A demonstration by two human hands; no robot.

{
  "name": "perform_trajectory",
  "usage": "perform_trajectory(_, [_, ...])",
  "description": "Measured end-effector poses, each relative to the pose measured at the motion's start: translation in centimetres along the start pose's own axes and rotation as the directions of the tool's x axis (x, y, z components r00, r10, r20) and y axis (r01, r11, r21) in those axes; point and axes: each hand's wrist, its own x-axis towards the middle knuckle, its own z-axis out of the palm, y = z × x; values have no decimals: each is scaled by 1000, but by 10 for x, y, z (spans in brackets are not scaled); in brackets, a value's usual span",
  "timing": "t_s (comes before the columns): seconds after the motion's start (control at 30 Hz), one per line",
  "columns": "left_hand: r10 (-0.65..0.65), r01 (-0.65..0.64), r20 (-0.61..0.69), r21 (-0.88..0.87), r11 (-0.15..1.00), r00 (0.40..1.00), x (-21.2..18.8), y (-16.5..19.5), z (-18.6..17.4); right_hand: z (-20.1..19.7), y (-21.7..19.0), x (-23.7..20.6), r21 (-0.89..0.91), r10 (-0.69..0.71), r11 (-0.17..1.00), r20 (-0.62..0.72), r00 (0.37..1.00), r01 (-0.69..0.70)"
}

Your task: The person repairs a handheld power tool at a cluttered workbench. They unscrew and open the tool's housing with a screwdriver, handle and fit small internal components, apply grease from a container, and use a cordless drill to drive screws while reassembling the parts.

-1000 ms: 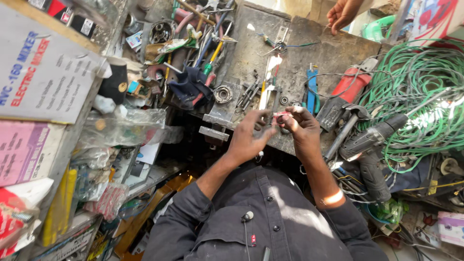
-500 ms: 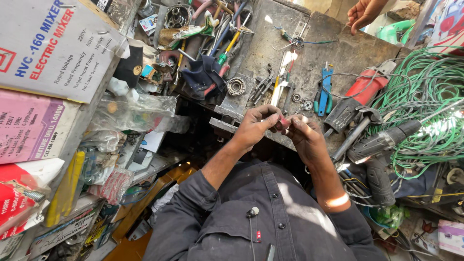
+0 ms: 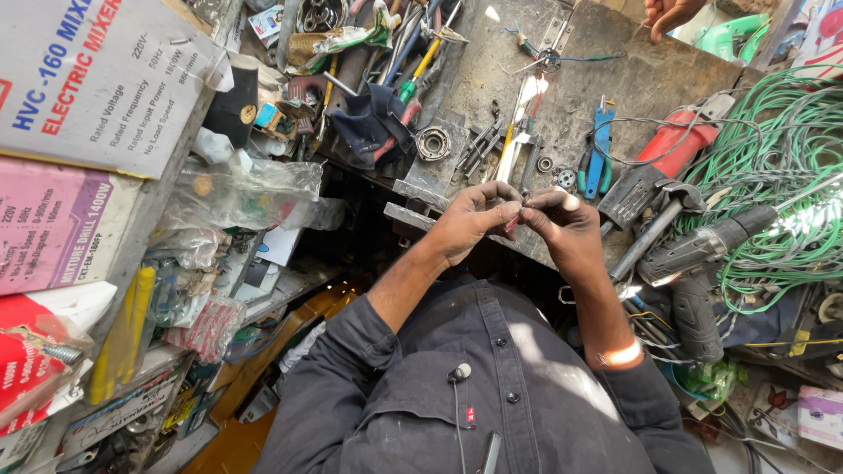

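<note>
Together, left hand (image 3: 470,224) and right hand (image 3: 562,224) pinch a small part (image 3: 518,211) between their fingertips.

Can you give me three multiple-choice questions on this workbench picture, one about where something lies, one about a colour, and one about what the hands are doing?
1. Where does the coil of wire lie?
A. at the right of the bench
B. on the cardboard boxes at the left
C. in the person's lap

2. What colour are the handles of the pliers on the bench?
A. yellow
B. blue
C. white

3. How are the left hand and the right hand placed?
A. flat on the bench, far apart
B. each gripping a drill
C. fingertips together on a small part

Answers: 1 A, the green coil fills the right side. 2 B, both handles are blue. 3 C, the fingertips meet around something small, too small to identify.
</note>
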Motion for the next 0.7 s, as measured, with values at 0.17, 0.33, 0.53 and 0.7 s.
perform_trajectory(0.17, [39, -45, -85, -68, 997, 996, 6, -9, 5, 5, 7, 3, -29, 136, 990, -124, 983, -141])
perform_trajectory(0.33, [311, -266, -61, 383, 885, 948, 12, -10, 3, 11, -1, 6, -162, 109, 977, -170, 979, -137])
perform_trajectory(0.53, [154, -95, -278, 213, 972, 948, 24, -26, 5, 33, -22, 9, -551, -279, 815, -99, 955, 181])
perform_trajectory(0.7, [18, -89, -333, -200, 976, 943, 37, -27, -8, 36, -35, 12, -590, -416, 674, 193, 888, 444])
